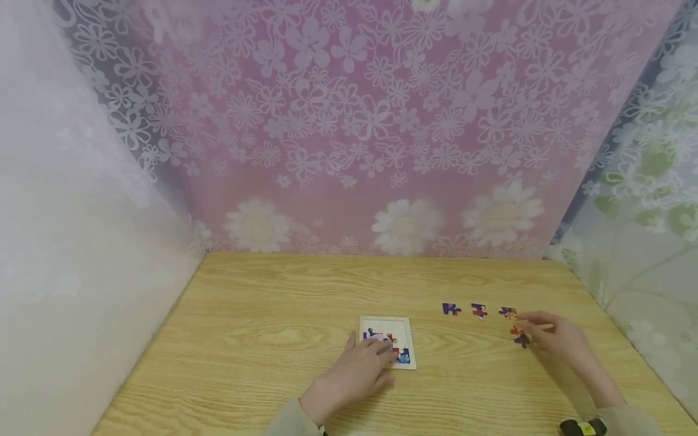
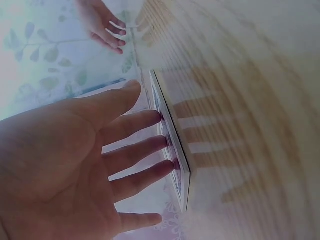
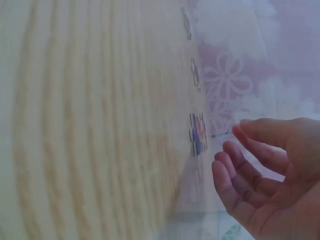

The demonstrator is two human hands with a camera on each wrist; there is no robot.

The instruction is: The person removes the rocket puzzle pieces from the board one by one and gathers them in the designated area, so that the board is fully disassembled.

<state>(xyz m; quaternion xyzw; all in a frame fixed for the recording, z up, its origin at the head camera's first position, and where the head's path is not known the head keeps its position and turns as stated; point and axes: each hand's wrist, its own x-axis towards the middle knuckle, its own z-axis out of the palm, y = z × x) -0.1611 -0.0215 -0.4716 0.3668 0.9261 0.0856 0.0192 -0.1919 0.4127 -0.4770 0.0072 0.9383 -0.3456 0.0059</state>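
Observation:
My left hand (image 1: 357,370) lies over a small white puzzle tray (image 1: 411,344), its fingers extended and the fingertips touching the pieces in it. Part of a blue piece (image 1: 403,356) shows beside those fingers; the hand hides some of the others. At the right, my right hand (image 1: 558,340) pinches a jigsaw piece (image 1: 508,312) between thumb and index finger. In the right wrist view the pinched piece (image 3: 220,134) appears edge-on as a thin dark line, apart from the table. Just below the fingertips lies another jigsaw piece (image 1: 520,336), red and purple.
Two more jigsaw pieces, one purple (image 1: 451,309) and one purple and red (image 1: 478,311), lie in a row between the tray and my right hand. The wooden table (image 1: 262,339) meets a pink floral backdrop (image 1: 338,206) behind and pale side walls.

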